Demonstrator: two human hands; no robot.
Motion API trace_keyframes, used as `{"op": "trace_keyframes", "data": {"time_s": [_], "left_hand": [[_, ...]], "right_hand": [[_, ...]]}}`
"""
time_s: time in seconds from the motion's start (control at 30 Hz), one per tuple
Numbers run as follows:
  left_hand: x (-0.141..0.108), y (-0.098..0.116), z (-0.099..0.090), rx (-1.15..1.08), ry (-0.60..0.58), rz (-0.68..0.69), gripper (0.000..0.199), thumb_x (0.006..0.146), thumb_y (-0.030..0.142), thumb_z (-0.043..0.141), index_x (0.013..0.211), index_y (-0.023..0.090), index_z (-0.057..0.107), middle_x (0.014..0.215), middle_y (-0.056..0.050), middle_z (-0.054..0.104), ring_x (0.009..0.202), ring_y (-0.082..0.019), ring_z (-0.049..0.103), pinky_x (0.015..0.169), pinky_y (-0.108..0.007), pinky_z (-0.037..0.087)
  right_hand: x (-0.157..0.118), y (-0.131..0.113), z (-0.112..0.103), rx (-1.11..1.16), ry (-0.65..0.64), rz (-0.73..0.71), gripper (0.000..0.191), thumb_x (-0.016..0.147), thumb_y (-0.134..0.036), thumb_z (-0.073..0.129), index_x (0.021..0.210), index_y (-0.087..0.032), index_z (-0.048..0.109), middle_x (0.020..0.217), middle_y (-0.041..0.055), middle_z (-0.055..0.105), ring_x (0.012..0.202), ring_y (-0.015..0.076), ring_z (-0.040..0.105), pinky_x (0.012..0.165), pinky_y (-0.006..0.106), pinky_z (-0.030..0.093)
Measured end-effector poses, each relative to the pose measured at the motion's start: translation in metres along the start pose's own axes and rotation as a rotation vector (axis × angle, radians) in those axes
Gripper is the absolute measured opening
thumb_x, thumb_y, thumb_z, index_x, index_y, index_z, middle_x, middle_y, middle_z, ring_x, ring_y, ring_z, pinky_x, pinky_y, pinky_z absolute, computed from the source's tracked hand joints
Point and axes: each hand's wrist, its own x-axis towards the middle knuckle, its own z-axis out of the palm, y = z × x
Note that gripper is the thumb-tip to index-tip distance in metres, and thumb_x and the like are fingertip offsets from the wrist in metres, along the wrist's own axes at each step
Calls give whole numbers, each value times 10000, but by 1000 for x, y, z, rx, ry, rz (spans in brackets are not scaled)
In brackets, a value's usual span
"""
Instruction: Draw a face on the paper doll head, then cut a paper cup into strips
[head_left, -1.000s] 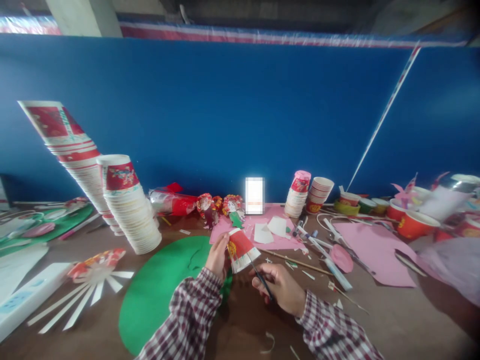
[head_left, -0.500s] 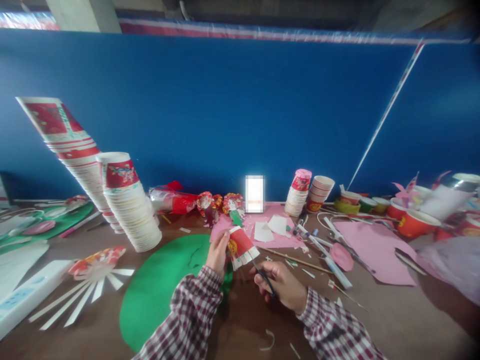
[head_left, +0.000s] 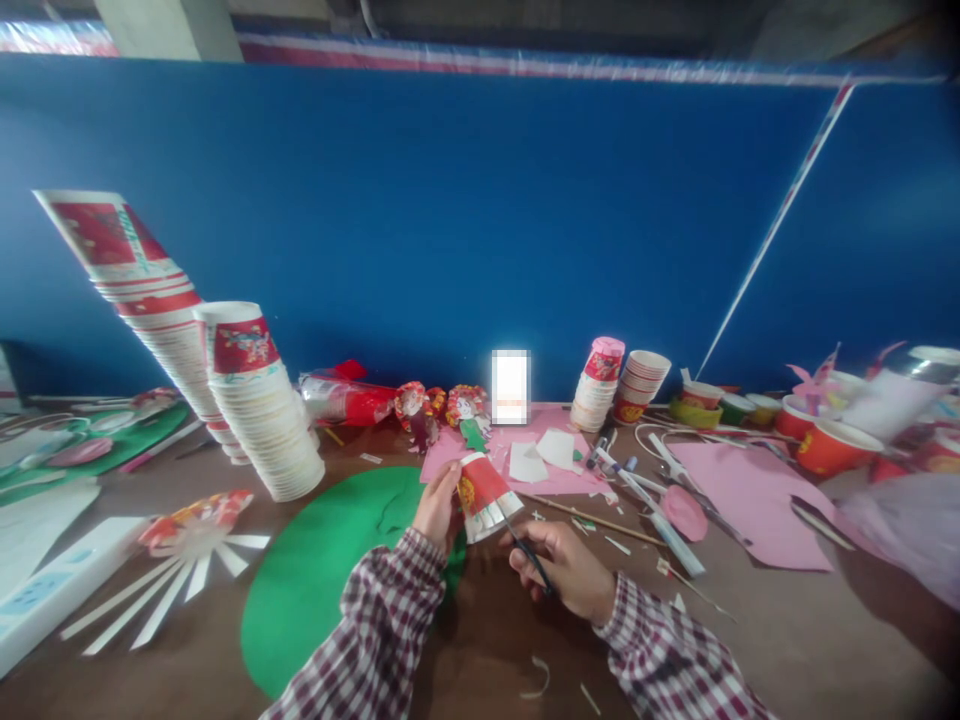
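Observation:
My left hand [head_left: 437, 510] grips a red and white paper cup [head_left: 486, 492] with a gold print, tipped so that its slit edge points down and to the right. Short cuts divide that edge into several tabs. Dark-handled scissors [head_left: 531, 562] are in my right hand [head_left: 566, 568], fingers closed round the handles. Their blades reach the cup's cut edge at its right end. Under my left forearm lies a round green sheet [head_left: 315, 580] on the brown table.
Tall paper cup stacks [head_left: 259, 410] stand at left, beside a cut cup with splayed strips [head_left: 191, 545]. Shorter stacks [head_left: 598, 385] stand at the back. Pink sheets [head_left: 757, 500], a glue stick [head_left: 664, 525], a thin wooden stick [head_left: 600, 520] and paper scraps lie at right.
The cup and both hands stay almost in place. The scissors' blades remain at the cup's edge, shifted very slightly; the whole view has moved a little.

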Motion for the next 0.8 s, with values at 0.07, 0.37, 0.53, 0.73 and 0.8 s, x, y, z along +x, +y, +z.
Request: {"op": "trace_keyframes", "data": {"time_s": [0.07,0.37,0.53,0.73,0.8], "left_hand": [[-1,1,1,-8,-12,2,386,684,357,685,991,130,624,870,-102,697,735,-201,663,693,-321,533],[2,-1,-1,31,24,14,371,686,365,683,973,136,624,886,-95,695,748,-202,666,718,-326,529],[0,0,0,36,8,0,388,688,377,679,986,135,621,869,-98,696,728,-203,665,697,-328,529],[1,0,-1,56,28,16,406,671,394,689,980,138,630,877,-95,697,725,-201,665,707,-325,522],[3,-1,-3,66,24,23,418,666,405,690,981,137,632,895,-99,696,743,-206,666,730,-334,516]], "right_hand": [[0,-1,0,9,3,6,394,692,-440,683,906,-118,604,630,-19,531,503,66,479,411,158,420],[-2,-3,2,-16,13,-6,403,704,-448,671,910,-108,609,562,-46,471,474,61,445,397,156,403],[-2,-3,2,-28,19,-8,420,701,-458,670,924,-107,613,561,-43,471,486,68,453,402,161,405],[-3,-2,2,-37,23,-6,409,701,-458,669,923,-119,615,563,-39,481,480,71,454,404,167,408],[-2,-2,2,-46,25,-14,408,693,-451,678,921,-118,616,556,-42,480,474,71,452,401,167,406]]}}
